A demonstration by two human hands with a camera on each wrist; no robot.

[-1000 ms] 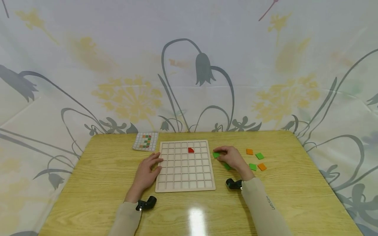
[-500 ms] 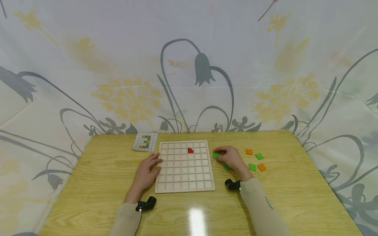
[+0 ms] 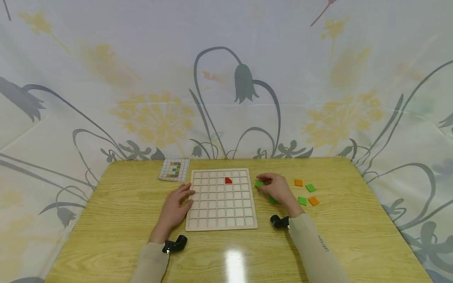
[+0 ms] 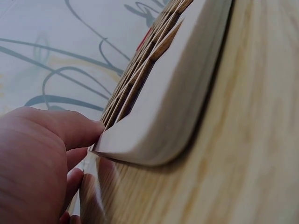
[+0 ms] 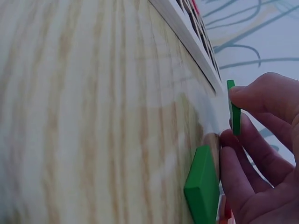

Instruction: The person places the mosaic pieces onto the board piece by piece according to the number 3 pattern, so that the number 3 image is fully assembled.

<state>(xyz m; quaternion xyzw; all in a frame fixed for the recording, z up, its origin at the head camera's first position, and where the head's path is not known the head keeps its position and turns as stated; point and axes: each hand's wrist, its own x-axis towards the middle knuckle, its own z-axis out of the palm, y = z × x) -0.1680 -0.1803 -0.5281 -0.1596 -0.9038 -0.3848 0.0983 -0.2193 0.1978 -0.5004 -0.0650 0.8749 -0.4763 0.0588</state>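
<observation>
Fingers of the right hand (image 3: 278, 189) are pinching a green square tile (image 5: 236, 116) between thumb and fingertip, parted only as far as the tile; it is hanging apparently clear of the wood-grain tabletop (image 3: 116, 204), just right of the gridded wooden board (image 3: 221, 228). Below those fingers a second green tile (image 5: 202, 186) is lying; whether they are touching it, we are not able to tell. The left hand (image 3: 175, 206) is resting its relaxed, parted fingers on the board's left edge, gripping nothing. Between both hands' fingertips, we are noting a red quarter-round tile (image 3: 228, 181) sitting in the second row from the far side. Just beyond the left fingertips a printed pattern card (image 3: 174, 170) is lying. Right of the right-hand fingers, we are counting two orange tiles (image 3: 313, 201) and two more green tiles (image 3: 302, 201).
</observation>
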